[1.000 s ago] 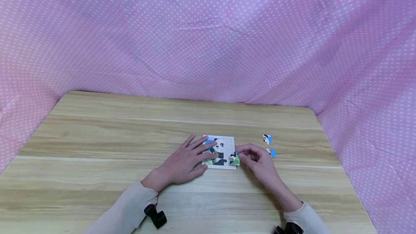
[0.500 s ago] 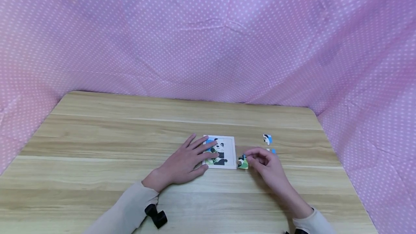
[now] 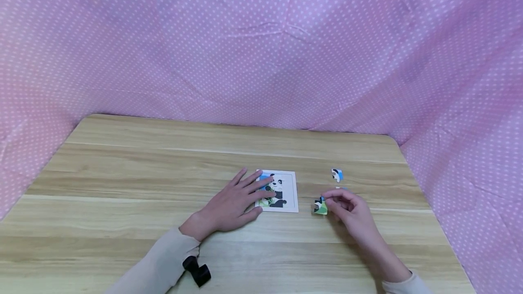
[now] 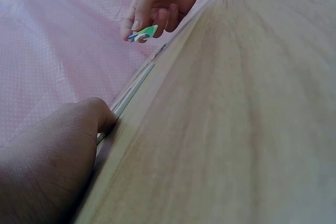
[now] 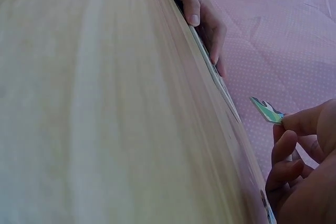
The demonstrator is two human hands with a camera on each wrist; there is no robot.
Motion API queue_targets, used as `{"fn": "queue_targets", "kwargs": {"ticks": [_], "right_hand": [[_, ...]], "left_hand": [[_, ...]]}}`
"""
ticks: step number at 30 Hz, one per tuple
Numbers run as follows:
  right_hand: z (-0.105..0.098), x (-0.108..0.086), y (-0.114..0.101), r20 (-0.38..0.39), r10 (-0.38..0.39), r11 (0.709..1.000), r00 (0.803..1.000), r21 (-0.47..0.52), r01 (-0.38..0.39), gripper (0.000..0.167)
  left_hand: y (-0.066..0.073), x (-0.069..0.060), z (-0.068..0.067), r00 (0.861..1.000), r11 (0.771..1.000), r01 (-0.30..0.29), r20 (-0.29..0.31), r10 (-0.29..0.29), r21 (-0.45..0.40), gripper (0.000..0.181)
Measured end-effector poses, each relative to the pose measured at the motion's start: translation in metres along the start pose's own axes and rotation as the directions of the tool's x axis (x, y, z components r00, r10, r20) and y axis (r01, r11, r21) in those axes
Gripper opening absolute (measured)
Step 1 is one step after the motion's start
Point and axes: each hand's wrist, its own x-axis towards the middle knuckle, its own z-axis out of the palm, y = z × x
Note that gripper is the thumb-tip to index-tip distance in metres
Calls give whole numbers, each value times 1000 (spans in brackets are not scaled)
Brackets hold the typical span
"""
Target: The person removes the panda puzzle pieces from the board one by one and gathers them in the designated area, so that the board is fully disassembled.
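A square panda puzzle board (image 3: 290, 194) with a white frame lies on the table. Its left part holds panda pieces, while the right part of the recess shows bare white. My left hand (image 3: 233, 203) rests with spread fingers across the board's left side and covers part of the picture. To the right of the board, my right hand (image 3: 353, 214) pinches a green, black and blue puzzle piece (image 3: 320, 206) between thumb and index finger. In the right wrist view the puzzle piece (image 5: 268, 112) is raised off the table, tilted, with its edge between the fingertips.
A loose blue, black and white puzzle piece (image 3: 337, 175) lies beyond my right hand. Another blue piece (image 3: 341, 188) is mostly hidden behind that hand. The wooden table (image 3: 163, 162) ends at a pink dotted cloth (image 3: 261, 58) behind.
My right hand has moved right with the pinched puzzle piece, from over the board's right edge to a spot beside it. My left hand has stayed on the board.
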Motion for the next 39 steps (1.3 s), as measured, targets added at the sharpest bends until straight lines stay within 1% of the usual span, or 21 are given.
{"fn": "queue_targets", "kwargs": {"ticks": [3,13,18,23,28,33,39], "right_hand": [[-5,-1,1,-16,-13,1000,1000,2,13,19],[-22,-5,7,-34,-52,999,998,11,53,20],[-31,-9,9,-45,-18,1000,999,10,19,21],[-41,-10,12,-60,18,999,998,-26,-20,24],[-49,-9,17,-69,51,998,996,-41,-54,25],[-52,-8,21,-70,57,995,996,-72,-62,26],[-55,-6,26,-67,36,993,997,-112,-43,30]], "left_hand": [[0,0,0,1000,1000,4,2,-4,-3,48],[1,1,-1,999,999,32,-4,-32,6,47],[1,2,-1,999,999,38,-5,-38,0,46],[0,2,-1,999,999,33,-13,-33,-6,46],[0,3,0,999,1000,28,-17,-29,-8,46],[0,2,0,999,999,33,-13,-33,-4,46],[1,1,-1,999,999,37,-16,-37,-7,47]]}}
